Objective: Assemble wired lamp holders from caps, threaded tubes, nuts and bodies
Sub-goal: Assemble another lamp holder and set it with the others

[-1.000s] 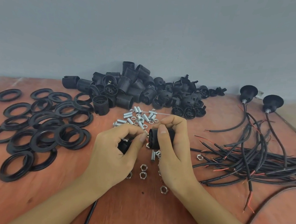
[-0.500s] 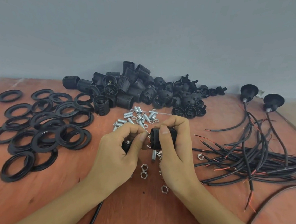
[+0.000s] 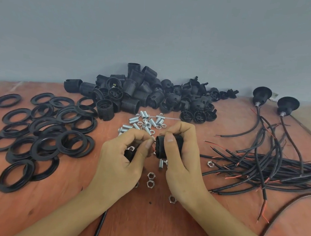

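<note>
Lettering: any marks moulded on the parts are too small to read.

Rings (image 3: 43,136): black, flanged, overlapping; well left of body.
Pile (image 3: 153,96): black bodies and caps, heaped behind body against grey-blue wall (image 3: 160,31).
Tubes (image 3: 146,121): silver, threaded, scattered just behind body; one more lying just below it, beside the right palm.
Nuts (image 3: 150,179): silver hex, loose, in front of body between the wrists; single ones further right.
Wires (image 3: 261,163): black-sheathed, red and bare ends, spread right of body.
Holders (image 3: 262,94): two, wired, black; far right and behind body.
Cable (image 3: 99,227): black, emerging from under the left forearm, in front of body.

Body (image 3: 162,147): black ribbed plastic cylinder, held sideways above red-brown table (image 3: 159,224), open end facing left.
Right hand (image 3: 183,159): gripping body, thumb across the near side, fingers curled over the top.
Left hand (image 3: 118,167): immediately left of body, fingers curled round a black cap (image 3: 128,154) with a silver nut on it; thumb and forefinger tips pinched together at body's open end, pinched item too small to tell.
</note>
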